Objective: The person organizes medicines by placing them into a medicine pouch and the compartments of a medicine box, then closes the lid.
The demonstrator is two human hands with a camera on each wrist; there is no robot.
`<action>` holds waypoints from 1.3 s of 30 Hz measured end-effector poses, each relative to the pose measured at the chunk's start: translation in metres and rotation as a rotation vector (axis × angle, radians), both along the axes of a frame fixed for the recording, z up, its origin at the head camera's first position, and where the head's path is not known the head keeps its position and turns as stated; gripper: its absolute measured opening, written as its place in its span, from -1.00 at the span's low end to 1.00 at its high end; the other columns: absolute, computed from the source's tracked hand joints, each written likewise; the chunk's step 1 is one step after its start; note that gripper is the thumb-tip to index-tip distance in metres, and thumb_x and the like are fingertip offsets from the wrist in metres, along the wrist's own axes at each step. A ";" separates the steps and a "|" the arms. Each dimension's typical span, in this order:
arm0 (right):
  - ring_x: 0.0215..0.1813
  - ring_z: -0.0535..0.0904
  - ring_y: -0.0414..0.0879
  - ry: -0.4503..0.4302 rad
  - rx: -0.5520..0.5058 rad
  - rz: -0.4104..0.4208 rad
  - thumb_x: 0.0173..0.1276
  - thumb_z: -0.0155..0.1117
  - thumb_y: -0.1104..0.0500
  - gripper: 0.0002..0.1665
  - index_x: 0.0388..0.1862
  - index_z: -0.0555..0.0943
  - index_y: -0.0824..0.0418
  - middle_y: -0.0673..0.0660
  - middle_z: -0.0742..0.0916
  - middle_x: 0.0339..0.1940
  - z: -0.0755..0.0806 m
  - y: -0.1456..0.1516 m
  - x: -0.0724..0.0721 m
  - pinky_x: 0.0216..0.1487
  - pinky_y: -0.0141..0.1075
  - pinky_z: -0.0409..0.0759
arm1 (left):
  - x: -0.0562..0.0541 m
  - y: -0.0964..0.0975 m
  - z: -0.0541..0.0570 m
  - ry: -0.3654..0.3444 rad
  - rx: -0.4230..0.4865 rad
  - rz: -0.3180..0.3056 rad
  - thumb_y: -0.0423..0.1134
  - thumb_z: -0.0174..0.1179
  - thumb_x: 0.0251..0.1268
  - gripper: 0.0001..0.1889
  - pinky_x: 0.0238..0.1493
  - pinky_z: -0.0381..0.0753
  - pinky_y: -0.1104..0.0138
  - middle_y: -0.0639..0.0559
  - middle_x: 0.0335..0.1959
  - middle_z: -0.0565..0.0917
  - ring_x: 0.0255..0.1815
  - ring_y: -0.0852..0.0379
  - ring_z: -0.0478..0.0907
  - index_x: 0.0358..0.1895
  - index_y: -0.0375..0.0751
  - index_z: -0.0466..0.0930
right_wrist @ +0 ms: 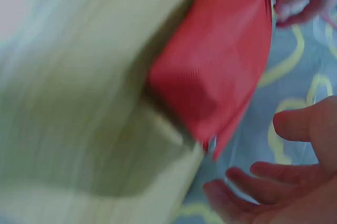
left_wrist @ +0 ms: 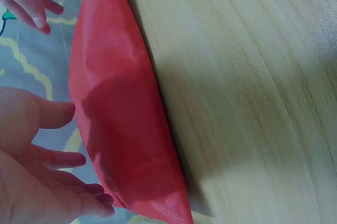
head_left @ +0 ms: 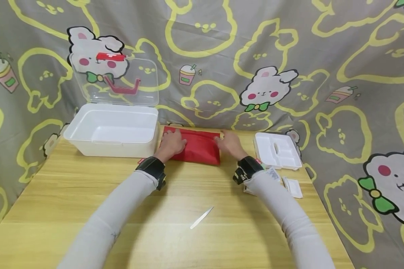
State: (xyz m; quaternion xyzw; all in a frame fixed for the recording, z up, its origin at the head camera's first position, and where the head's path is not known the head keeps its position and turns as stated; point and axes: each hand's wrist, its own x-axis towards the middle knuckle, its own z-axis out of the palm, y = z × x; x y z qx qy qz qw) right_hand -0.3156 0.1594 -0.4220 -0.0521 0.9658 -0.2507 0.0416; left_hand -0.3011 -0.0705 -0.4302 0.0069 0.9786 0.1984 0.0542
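Note:
A red zippered pouch point(head_left: 198, 147) lies at the back of the table, between the two hands. My left hand point(head_left: 173, 144) is over its left part, fingers loosely bent; in the left wrist view the fingertips reach the edge of the red fabric point(left_wrist: 126, 113). At the pouch's right end is my right hand point(head_left: 231, 144), its thumb and fingers spread apart with nothing between them in the right wrist view. There the zipper end point(right_wrist: 210, 144) shows at the pouch's corner.
An opened white box point(head_left: 121, 149) with a clear lid point(head_left: 144, 86) stands at the left. On the right are a white divided tray point(head_left: 266, 153) and small white packets point(head_left: 293, 188), partly behind the right sleeve. Thin tweezers point(head_left: 202, 218) lie nearer the front. A patterned curtain point(head_left: 215, 48) hangs behind.

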 end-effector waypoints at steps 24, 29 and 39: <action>0.24 0.41 0.55 0.042 0.222 -0.391 0.43 -0.04 0.08 -0.36 0.18 0.41 0.65 0.70 0.51 0.15 0.013 0.170 -0.008 0.21 0.33 0.43 | 0.010 -0.013 0.012 0.219 0.164 -0.052 -0.20 0.06 0.48 -0.74 -0.08 0.66 -0.02 -0.30 -0.19 0.72 -0.14 -0.28 0.68 -0.03 -0.35 0.57; 0.21 0.45 0.57 0.058 0.293 -0.334 0.35 -0.05 0.12 -0.43 -0.08 0.56 0.67 0.66 0.61 0.03 0.003 0.182 -0.003 0.37 0.29 0.35 | 0.015 -0.014 0.012 0.217 0.200 -0.049 -0.20 0.08 0.49 -0.67 0.02 0.64 -0.01 -0.30 -0.08 0.73 -0.06 -0.28 0.67 0.10 -0.38 0.57; -0.25 0.63 0.45 0.161 0.351 -0.221 0.08 0.03 0.28 -0.70 -0.76 0.47 0.42 0.47 0.68 -0.52 -0.006 0.190 -0.001 0.39 0.21 0.28 | 0.016 -0.012 0.007 0.196 0.225 -0.039 -0.19 0.08 0.51 -0.71 -0.05 0.65 0.06 -0.23 -0.15 0.73 -0.15 -0.19 0.66 0.05 -0.36 0.57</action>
